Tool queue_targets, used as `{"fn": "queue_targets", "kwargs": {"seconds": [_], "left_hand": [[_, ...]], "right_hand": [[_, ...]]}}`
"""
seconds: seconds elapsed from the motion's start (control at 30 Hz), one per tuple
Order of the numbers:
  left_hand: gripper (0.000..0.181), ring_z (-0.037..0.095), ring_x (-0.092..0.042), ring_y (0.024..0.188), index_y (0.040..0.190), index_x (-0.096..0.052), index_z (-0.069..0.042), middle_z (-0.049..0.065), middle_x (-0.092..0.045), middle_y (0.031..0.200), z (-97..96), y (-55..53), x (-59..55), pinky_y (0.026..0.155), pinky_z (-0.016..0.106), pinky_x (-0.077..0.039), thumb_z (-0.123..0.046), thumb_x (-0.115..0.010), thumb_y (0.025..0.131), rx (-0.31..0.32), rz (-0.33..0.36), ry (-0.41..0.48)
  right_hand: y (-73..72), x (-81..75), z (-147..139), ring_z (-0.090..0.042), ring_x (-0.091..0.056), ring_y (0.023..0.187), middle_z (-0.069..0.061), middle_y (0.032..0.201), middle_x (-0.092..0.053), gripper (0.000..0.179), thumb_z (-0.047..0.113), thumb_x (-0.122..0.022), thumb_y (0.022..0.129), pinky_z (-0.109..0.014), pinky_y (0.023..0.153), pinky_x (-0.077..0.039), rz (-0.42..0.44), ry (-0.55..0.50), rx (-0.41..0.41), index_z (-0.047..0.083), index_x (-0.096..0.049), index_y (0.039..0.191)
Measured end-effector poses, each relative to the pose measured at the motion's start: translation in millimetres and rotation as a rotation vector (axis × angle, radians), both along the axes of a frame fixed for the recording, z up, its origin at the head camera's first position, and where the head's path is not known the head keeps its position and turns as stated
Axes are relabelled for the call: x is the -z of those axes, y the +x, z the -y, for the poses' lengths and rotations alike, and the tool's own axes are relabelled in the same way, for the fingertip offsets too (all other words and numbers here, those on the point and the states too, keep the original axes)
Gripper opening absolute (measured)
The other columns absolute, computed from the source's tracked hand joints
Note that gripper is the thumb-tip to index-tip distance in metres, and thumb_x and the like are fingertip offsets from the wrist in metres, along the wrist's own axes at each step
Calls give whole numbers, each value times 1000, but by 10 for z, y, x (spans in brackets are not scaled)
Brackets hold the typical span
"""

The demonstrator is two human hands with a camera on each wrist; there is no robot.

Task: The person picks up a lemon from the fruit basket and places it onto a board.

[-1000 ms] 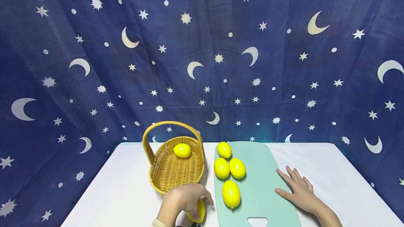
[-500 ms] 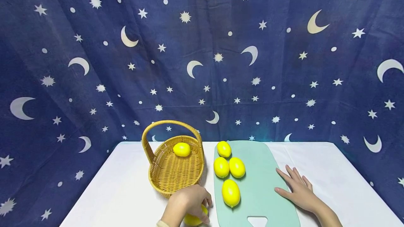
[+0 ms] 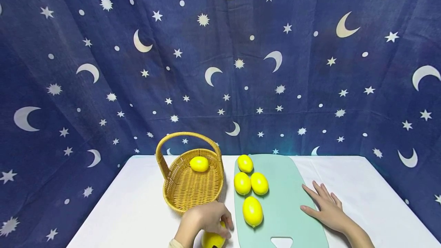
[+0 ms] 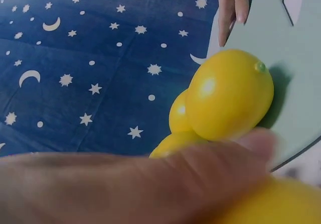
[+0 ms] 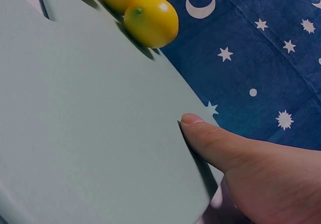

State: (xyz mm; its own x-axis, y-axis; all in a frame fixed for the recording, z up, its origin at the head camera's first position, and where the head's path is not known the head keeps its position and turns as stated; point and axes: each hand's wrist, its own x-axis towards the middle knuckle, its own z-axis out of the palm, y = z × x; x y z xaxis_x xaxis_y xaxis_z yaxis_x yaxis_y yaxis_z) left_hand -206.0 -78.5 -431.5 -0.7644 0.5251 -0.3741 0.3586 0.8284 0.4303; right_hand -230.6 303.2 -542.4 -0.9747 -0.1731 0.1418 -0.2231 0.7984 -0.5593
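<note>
My left hand [image 3: 206,218] grips a yellow lemon [image 3: 211,239] low in the head view, just in front of the wicker basket [image 3: 169,197]. In the left wrist view the thumb crosses the bottom, with part of the held lemon [image 4: 288,204] below it. My right hand [image 3: 327,209], fingers spread, rests at the right edge of the pale green cutting board [image 3: 287,206]. Its thumb lies at the board's edge in the right wrist view. Several lemons sit along the board's left side, the nearest lemon [image 3: 253,212] apart from the others.
Inside the basket, at its far end, lies another lemon [image 3: 199,163]; a tall arched handle [image 3: 187,134] rises over it. The board has a cut-out near its front edge. A white cloth [image 3: 127,202] covers the table, and a blue star-and-moon curtain [image 3: 193,87] hangs behind.
The lemon in my left hand has turned and shifted slightly, and the left fingers have moved on it. The right hand, the basket and the lemons on the board stay in place.
</note>
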Motion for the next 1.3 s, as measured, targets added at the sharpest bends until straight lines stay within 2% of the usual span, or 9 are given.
{"fn": "queue_targets", "kwargs": {"seconds": [0.1, 0.2, 0.53, 0.63, 0.73, 0.87, 1.07, 1.17, 1.3], "left_hand": [[9, -3, -47, 67, 81, -68, -23, -19, -58, 75, -19, -87, 54, 64, 15, -43, -26, -75, 80, 97, -103, 83], [10, -2, -44, 66, 82, -65, -21, -18, -55, 74, -54, -144, 114, 63, 14, -41, -27, -73, 82, 108, -226, 147], [18, 4, -46, 61, 78, -68, -17, -8, -55, 69, -372, -156, 342, 54, 19, -39, -34, -69, 83, -217, -560, 206], [21, 8, -49, 59, 81, -72, -16, -5, -56, 69, -461, -141, 402, 51, 22, -39, -36, -68, 84, -272, -679, 172], [28, 13, -57, 61, 85, -73, -14, -1, -61, 76, -526, -114, 438, 53, 26, -45, -40, -63, 87, -284, -739, 139], [38, 21, -65, 71, 88, -73, -12, 3, -66, 88, -547, -62, 427, 59, 32, -52, -47, -59, 88, -252, -704, 132], [66, 21, -62, 89, 117, -66, -8, 5, -64, 111, -504, 23, 305, 76, 36, -51, -60, -66, 77, -200, -474, 101], [80, 21, -60, 88, 129, -58, -7, 8, -58, 118, -499, 60, 260, 78, 35, -52, -57, -75, 70, -173, -404, 75], [87, 18, -56, 79, 134, -54, -7, 8, -52, 113, -501, 77, 249, 72, 31, -51, -48, -84, 64, -167, -384, 86]], "right_hand": [[3, -7, 1, -56, -10, 137, -36, 148, -20, 73, 48, -66, 82, -71, 100, -4, 12, 2, 3, 8, -45, 140], [4, -12, 1, -56, -11, 136, -35, 148, -21, 73, 47, -66, 82, -71, 100, -5, 9, 4, 1, 9, -45, 140], [14, -26, 0, -56, -14, 136, -35, 148, -23, 71, 46, -67, 81, -71, 99, -7, -6, 17, 6, 10, -46, 139], [14, -19, 0, -56, -14, 136, -35, 148, -23, 71, 46, -67, 81, -71, 99, -7, -11, 19, 6, 10, -46, 139], [18, -12, 3, -56, -14, 136, -34, 148, -23, 71, 46, -67, 82, -70, 99, -8, -14, 18, 6, 11, -46, 139], [17, -7, 10, -55, -13, 136, -34, 148, -23, 71, 46, -67, 82, -71, 99, -7, -11, 13, 4, 11, -46, 140], [12, -18, 16, -56, -14, 136, -35, 148, -23, 71, 46, -67, 81, -71, 99, -7, -13, 14, 4, 10, -47, 139], [13, -19, 15, -56, -15, 135, -35, 148, -23, 70, 46, -67, 81, -70, 100, -7, -19, 21, 5, 11, -47, 139], [14, -14, 7, -56, -14, 136, -35, 148, -23, 70, 45, -67, 81, -71, 100, -7, -16, 14, 4, 10, -47, 139]]}}
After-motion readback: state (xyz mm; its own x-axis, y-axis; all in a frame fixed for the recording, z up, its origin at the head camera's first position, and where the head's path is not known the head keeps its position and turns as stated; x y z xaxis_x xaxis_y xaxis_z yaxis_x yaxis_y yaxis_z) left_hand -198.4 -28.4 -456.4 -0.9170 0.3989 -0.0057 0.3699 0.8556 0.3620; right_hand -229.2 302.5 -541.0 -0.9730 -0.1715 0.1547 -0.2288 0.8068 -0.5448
